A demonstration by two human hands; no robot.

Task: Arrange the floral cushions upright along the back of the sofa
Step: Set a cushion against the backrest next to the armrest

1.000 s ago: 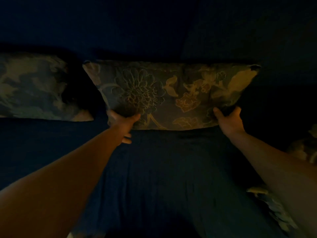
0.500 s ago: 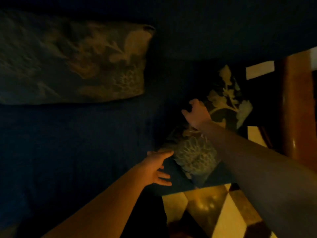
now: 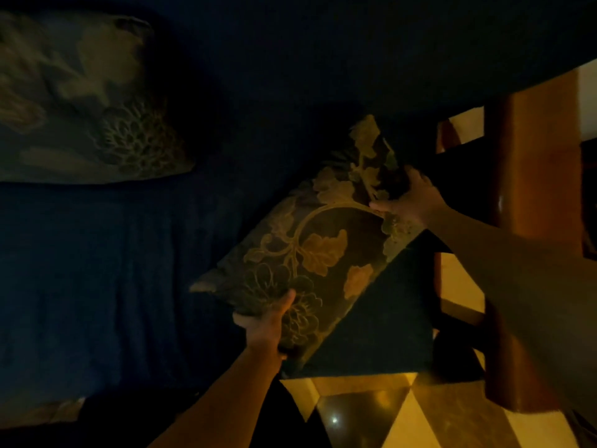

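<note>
I hold a floral cushion (image 3: 318, 250) tilted above the right end of the dark blue sofa seat (image 3: 106, 270). My left hand (image 3: 266, 324) grips its lower near corner. My right hand (image 3: 408, 197) grips its upper right edge. A second floral cushion (image 3: 84, 101) leans against the sofa back (image 3: 290, 43) at the upper left. The scene is very dim.
A wooden post of the sofa frame (image 3: 533, 221) stands at the right. The tiled floor (image 3: 403, 412) with light and dark triangles shows at the bottom right. Part of another patterned cushion (image 3: 42, 412) lies at the bottom left edge.
Both hands left the middle cushion at the sofa back, moved right, and took hold of the cushion at the sofa's right end. It has risen off the seat and tilts now.
</note>
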